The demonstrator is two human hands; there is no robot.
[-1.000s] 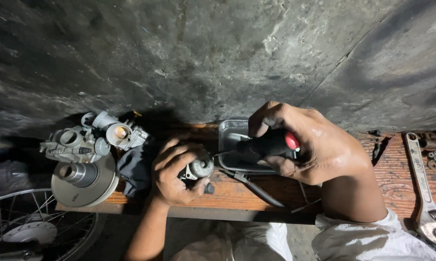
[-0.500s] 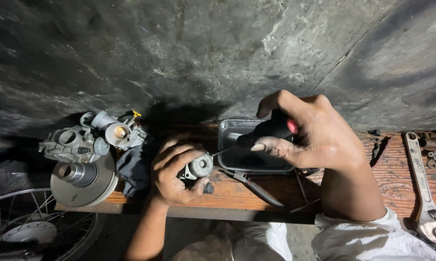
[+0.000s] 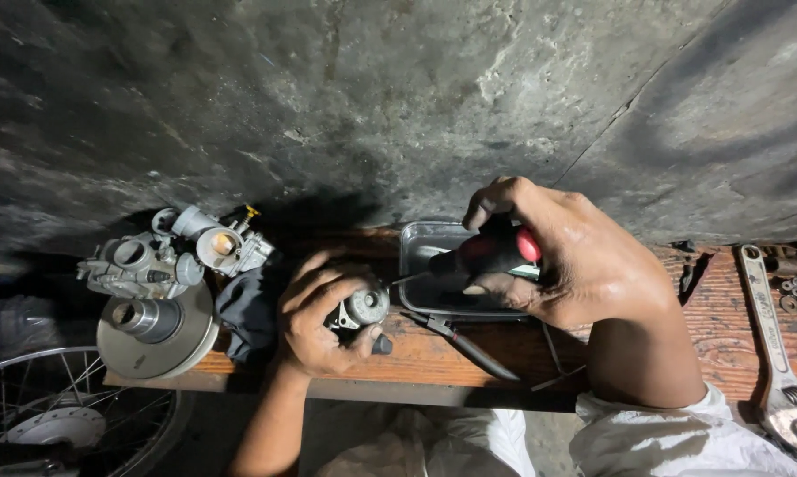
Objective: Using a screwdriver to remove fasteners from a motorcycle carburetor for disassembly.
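My left hand [image 3: 315, 318]: closed around a small grey metal engine part [image 3: 360, 308], held just above the wooden bench [image 3: 734, 309], near its front edge. My right hand [image 3: 562, 261]: closed around the black-and-red handle of a screwdriver [image 3: 491, 252], whose thin shaft runs left to meet the part in my left hand. Behind the screwdriver: a shallow metal tray [image 3: 416, 256] on the bench, against the dark concrete wall [image 3: 372, 97]. Beside the left hand: a dark cloth [image 3: 244, 309]. Further left: a carburettor [image 3: 173, 252] and a round pulley disc [image 3: 151, 331]. Below the tray: pliers [image 3: 460, 340]. Far right: an adjustable wrench [image 3: 774, 353]. Bottom left: a spoked wheel [image 3: 63, 415].
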